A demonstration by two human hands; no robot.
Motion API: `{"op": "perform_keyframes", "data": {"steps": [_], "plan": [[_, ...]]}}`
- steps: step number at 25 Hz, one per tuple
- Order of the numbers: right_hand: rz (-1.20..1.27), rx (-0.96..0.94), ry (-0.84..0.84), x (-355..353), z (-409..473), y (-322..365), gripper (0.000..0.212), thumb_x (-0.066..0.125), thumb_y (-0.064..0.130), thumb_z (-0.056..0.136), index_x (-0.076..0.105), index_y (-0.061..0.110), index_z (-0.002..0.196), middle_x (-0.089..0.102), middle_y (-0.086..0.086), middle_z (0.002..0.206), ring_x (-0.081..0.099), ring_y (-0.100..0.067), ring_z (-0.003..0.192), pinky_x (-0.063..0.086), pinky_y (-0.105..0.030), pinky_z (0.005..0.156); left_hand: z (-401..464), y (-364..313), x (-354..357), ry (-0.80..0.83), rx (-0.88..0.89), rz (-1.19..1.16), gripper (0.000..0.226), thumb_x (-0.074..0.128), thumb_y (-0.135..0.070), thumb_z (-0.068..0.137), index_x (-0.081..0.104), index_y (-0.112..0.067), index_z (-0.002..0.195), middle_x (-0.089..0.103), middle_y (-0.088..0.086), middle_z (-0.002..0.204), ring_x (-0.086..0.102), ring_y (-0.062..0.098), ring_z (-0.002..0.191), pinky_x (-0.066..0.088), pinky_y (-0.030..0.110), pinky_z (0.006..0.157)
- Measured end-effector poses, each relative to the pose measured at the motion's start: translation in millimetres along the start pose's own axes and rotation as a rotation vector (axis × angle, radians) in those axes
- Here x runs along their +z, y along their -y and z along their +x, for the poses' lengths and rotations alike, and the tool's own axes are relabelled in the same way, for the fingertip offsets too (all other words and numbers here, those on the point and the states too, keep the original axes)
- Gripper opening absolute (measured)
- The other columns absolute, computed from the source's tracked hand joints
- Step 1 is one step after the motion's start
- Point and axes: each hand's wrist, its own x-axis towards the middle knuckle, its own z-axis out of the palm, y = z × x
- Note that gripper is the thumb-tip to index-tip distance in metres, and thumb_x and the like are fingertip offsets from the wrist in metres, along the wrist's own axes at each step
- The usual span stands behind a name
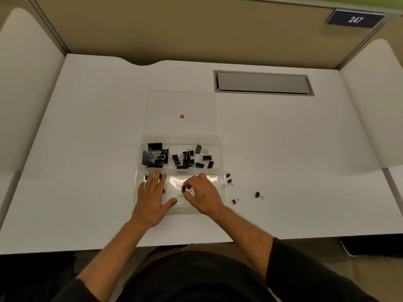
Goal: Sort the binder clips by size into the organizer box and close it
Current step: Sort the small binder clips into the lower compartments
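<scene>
Nearest: dark-clad lap [196, 277] at frame bottom, both forearms reaching forward over white desk [87, 149]. Left hand [152, 199] flat, fingers straight and spread, resting on near-left part of clear organizer box [222, 149], partly covering a few small black clips there. Right hand [202, 192] curled, fingertips pinching a small binder clip [185, 189] over near-middle compartment; wire handles of another clip visible just beside it. Far-left compartment: pile of large clips [155, 155]. Far-middle compartment: medium clips [183, 159]. Far-right compartment: smaller clips [204, 156], loosely scattered. Lid [181, 101] open, lying flat on desk behind box, orange dot sticker [182, 116] near its middle. Four loose small clips on desk right of box: two just beside box's right wall [229, 182], one nearer desk edge [234, 201], one further right [259, 195]. Grey cable hatch [262, 83] set in desk, far right. Cubicle panel behind with "247" plate [355, 19].
</scene>
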Motion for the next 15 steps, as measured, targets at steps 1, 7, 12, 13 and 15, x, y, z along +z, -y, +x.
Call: {"op": "perform_keyframes", "data": {"steps": [1, 7, 12, 13, 15], "plan": [[0.0, 0.005, 0.003, 0, -1, -1, 0.014, 0.065, 0.022, 0.085, 0.064, 0.016, 0.098, 0.064, 0.002, 0.093, 0.047, -0.016, 0.094, 0.047, -0.034, 0.077, 0, 0, 0, -0.009, -0.003, -0.007, 0.093, 0.023, -0.079, 0.082, -0.002, -0.027, 0.156, -0.01, -0.001, 0.163, -0.017, 0.016, 0.148, -0.003, 0.046, 0.12], [0.031, 0.056, -0.099, -20, -18, -20, 0.029, 0.066, 0.022, 0.087, 0.064, 0.015, 0.115, 0.065, 0.001, 0.103, 0.05, -0.017, 0.102, 0.046, -0.026, 0.078, 7, -21, 1, -0.062, 0.092, -0.046, 0.086, 0.044, -0.065, 0.087, 0.008, -0.028, 0.156, -0.003, -0.003, 0.164, -0.009, 0.016, 0.15, 0.001, 0.049, 0.12], [0.078, 0.234, -0.25, -53, -60, -77, 0.027, 0.067, 0.014, 0.087, 0.065, 0.016, 0.114, 0.063, 0.005, 0.097, 0.048, -0.011, 0.096, 0.053, -0.031, 0.068, 17, -49, 7, -0.029, 0.14, 0.007, 0.086, 0.034, -0.07, 0.087, 0.007, -0.026, 0.156, -0.003, -0.002, 0.164, -0.013, 0.014, 0.149, 0.001, 0.051, 0.12], [0.076, 0.281, -0.267, -61, -70, -91, 0.027, 0.067, 0.014, 0.088, 0.065, 0.017, 0.114, 0.061, 0.007, 0.097, 0.047, -0.009, 0.096, 0.053, -0.032, 0.068, 18, -55, 8, -0.019, 0.145, 0.003, 0.086, 0.032, -0.071, 0.087, 0.007, -0.026, 0.156, -0.003, -0.002, 0.164, -0.014, 0.014, 0.149, 0.0, 0.052, 0.12], [0.049, 0.391, -0.27, -75, -88, -117, 0.028, 0.066, 0.016, 0.088, 0.064, 0.019, 0.117, 0.057, 0.011, 0.1, 0.048, -0.01, 0.098, 0.053, -0.033, 0.073, 19, -67, 11, -0.005, 0.136, -0.002, 0.087, 0.03, -0.072, 0.086, 0.004, -0.027, 0.156, -0.005, -0.003, 0.164, -0.015, 0.013, 0.149, -0.002, 0.053, 0.12]]}}
